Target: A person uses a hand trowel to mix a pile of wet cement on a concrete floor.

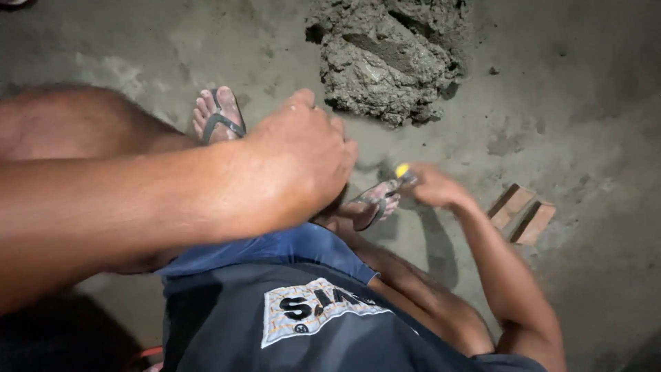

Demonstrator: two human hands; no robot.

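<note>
Two hands low over a concrete floor [585, 124].
Right hand [430, 184] is clamped on a yellow-tipped tool [402, 171] pointing left toward the left hand [303, 155], whose grip I cannot tell.

Object: a small tool with a yellow tip [402, 169], blurred, its kind unclear.
Grip: the right hand [435, 184] was closed round it.
Place: above the grey concrete floor [585, 103], just beside the right sandalled foot [375, 204].
</note>
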